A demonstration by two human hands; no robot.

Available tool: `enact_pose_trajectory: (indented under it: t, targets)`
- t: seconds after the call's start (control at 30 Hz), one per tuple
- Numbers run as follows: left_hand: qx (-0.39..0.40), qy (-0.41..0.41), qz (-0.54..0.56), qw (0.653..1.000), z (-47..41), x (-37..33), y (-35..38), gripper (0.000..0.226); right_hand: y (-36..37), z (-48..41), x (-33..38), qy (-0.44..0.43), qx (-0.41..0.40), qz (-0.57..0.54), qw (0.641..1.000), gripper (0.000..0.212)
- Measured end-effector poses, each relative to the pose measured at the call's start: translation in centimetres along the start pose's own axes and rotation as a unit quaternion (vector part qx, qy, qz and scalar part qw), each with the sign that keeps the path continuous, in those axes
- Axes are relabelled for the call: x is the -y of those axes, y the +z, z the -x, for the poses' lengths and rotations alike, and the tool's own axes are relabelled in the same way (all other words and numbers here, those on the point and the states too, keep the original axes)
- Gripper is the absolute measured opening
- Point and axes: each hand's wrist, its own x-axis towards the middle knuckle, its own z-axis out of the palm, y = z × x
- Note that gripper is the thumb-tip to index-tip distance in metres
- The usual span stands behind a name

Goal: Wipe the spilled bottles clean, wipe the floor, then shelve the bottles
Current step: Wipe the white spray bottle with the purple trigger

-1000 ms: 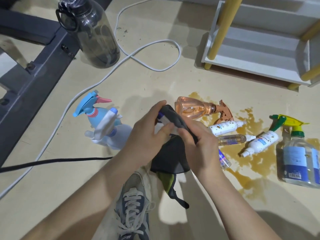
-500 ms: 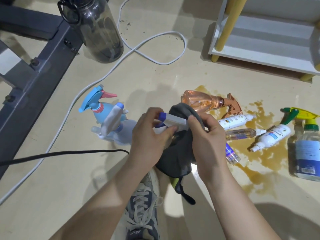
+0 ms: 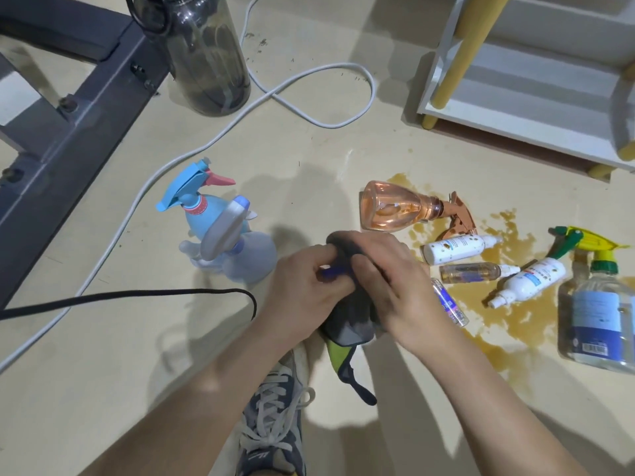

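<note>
Right hand [image 3: 391,280], gripping the dark grey cloth [image 3: 347,322], has drawn it over the small blue-capped bottle [image 3: 331,270] pinched by the left hand [image 3: 305,290]; wiping continues.

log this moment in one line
left hand: grips small bottle | right hand: wraps cloth round it | spill: unwiped
</note>
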Motion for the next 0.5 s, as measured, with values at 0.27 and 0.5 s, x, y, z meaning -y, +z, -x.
enact_pose_trajectory:
  t: [0.27, 0.5]
  targets:
    - [0.028, -0.048, 0.256, 0.965, 1.2, -0.7, -1.0, 0.033, -1.9, -0.7, 0.9, -0.074, 0.057, 0.127, 0.987, 0.045]
    - [0.025, -0.061, 0.120, 0.991, 1.6, 1.1, -3.4, 0.028, -0.4, -3.9, 1.1, -0.256, 0.022, 0.340, 0.905, 0.045]
